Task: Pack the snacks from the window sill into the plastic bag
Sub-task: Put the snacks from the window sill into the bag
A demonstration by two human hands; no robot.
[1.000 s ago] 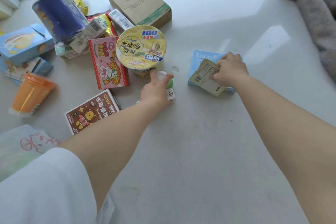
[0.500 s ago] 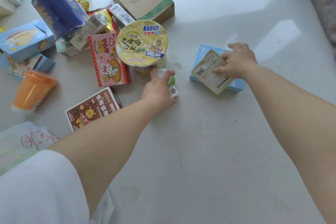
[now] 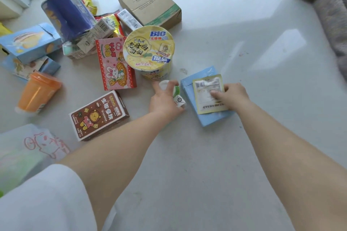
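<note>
Snacks lie scattered on the pale window sill (image 3: 234,47). My left hand (image 3: 163,101) is closed around a small white and green bottle (image 3: 176,93) just in front of the yellow noodle cup (image 3: 149,50). My right hand (image 3: 231,95) presses its fingers on a yellow-edged sachet (image 3: 207,92) lying on top of a light blue box (image 3: 208,118). The translucent plastic bag (image 3: 26,154) with a pink drawing lies at the lower left.
Left of my hands lie a brown bear carton (image 3: 98,116), a pink rabbit box (image 3: 114,65), an orange cup (image 3: 36,93) on its side, a dark blue canister (image 3: 68,14), blue boxes (image 3: 31,42) and a cardboard box (image 3: 148,1). Grey fabric (image 3: 326,5) is at the right edge.
My right hand has dragged the sachet and blue box nearer to me and toward my left hand. My left hand stays on the small bottle.
</note>
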